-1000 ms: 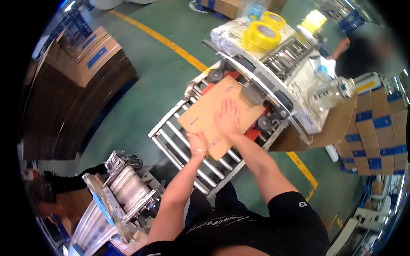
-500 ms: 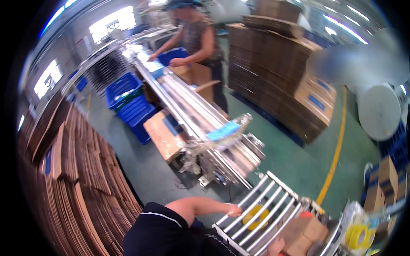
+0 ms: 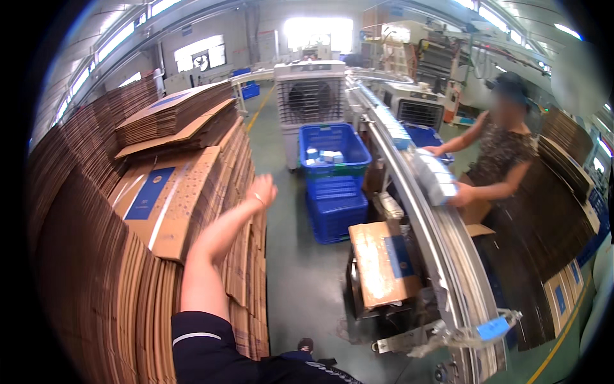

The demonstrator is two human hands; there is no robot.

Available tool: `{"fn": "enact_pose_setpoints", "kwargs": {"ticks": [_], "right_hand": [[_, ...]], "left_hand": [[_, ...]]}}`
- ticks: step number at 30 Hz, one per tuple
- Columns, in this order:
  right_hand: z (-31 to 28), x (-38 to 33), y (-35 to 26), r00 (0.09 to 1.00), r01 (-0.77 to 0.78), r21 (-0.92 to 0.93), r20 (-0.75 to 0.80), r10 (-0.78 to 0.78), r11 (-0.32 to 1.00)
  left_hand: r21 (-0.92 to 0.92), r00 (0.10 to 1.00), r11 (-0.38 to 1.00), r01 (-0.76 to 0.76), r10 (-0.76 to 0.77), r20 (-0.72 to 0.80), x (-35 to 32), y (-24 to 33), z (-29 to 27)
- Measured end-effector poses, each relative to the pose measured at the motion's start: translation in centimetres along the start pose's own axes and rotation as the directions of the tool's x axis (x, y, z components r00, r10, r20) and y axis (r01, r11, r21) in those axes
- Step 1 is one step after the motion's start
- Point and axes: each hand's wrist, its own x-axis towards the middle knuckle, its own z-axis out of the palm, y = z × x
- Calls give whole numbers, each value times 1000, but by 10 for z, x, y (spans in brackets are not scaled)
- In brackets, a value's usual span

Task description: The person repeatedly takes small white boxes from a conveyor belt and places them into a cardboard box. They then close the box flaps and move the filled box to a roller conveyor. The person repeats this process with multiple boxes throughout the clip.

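Left hand: our left hand [image 3: 261, 192] is raised on an outstretched arm, reaching toward the stack of flattened cardboard boxes [image 3: 192, 185]; its fingers are loosely curled and it grips nothing that we can see.
Right hand: we do not see it anywhere in the head view.
Cardboard relative to the hand: the stack stands just to the left of and below our hand; the hand sits near the stack's right edge, and we cannot tell whether the fingertips touch the board.
Top sheet: a brown flattened box with a blue printed patch [image 3: 148, 192] lies tilted on the stack, left of our forearm.
Further stacks: more folded sheets [image 3: 173, 112] are piled higher behind it, and upright sheets [image 3: 70, 256] fill the left side of the view.
Sleeve: our dark sleeve [image 3: 204, 349] with a pale stripe enters from the lower edge.
Blue crates: a pile of blue plastic crates [image 3: 336, 192] stands on the floor to the right of our hand, well apart from it; the top one holds small pale boxes.
Conveyor: a long metal conveyor line [image 3: 416, 211] runs from the back of the hall toward the lower right.
Box by the conveyor: a cardboard box [image 3: 380, 262] with a blue label sits beside the line, low down.
Other person: a co-worker [image 3: 502, 150] stands on the far side of the conveyor, both hands at pale packs on the line.
Fan unit: a large grey fan unit [image 3: 310, 96] stands behind the crates.
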Motion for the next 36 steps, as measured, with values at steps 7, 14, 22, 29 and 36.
{"fn": "enact_pose_setpoints", "kwargs": {"ticks": [7, 14, 22, 29, 36], "right_hand": [[11, 15, -162, 992, 66, 167, 92, -82, 984], [-20, 76, -213, 945, 222, -108, 270, -187, 969], [11, 200, -259, 881, 301, -108, 413, -232, 948], [-65, 336, -448, 775, 587, -89, 350, -526, 805], [-262, 254, -664, 401, 912, 178, -574, -714, 370]], "left_hand": [[260, 748, 797, 546, -324, -579, 142, -216, -168], [239, 751, 764, 599, -433, -498, 175, -336, -178], [547, 933, 803, 236, -30, -359, 190, -302, -195], [359, 458, 933, -23, 329, -826, 256, -221, -286], [543, 78, 444, -713, 820, -567, 241, 151, -245]]}}
